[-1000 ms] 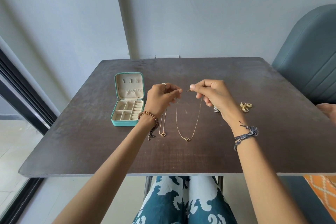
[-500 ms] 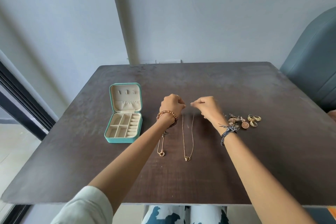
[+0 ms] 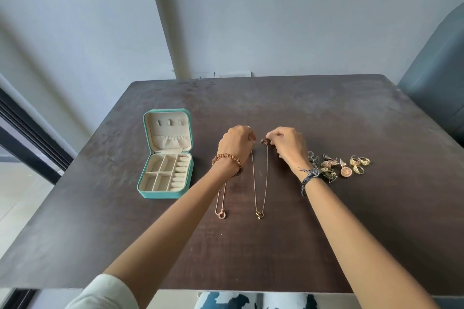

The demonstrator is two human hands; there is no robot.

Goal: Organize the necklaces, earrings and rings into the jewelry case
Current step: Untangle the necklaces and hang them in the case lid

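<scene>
A thin gold necklace (image 3: 259, 183) with a small pendant lies stretched toward me on the dark table (image 3: 351, 120). My left hand (image 3: 236, 144) pinches one end of its chain and my right hand (image 3: 286, 144) pinches the other end near the clasp. A second necklace (image 3: 221, 204) with a ring pendant lies partly under my left forearm. The teal jewelry case (image 3: 165, 158) stands open at the left, its beige compartments bare. Earrings (image 3: 329, 165) and gold rings (image 3: 360, 162) lie in a cluster right of my right wrist.
A grey-blue padded chair (image 3: 437, 78) stands at the table's right far corner. A dark window frame (image 3: 27, 133) runs along the left. The wall is close behind the table's far edge.
Both hands have lowered the necklace from the air onto the table, so the chain now lies flat and narrow. The view has tilted, showing the earrings and rings fully.
</scene>
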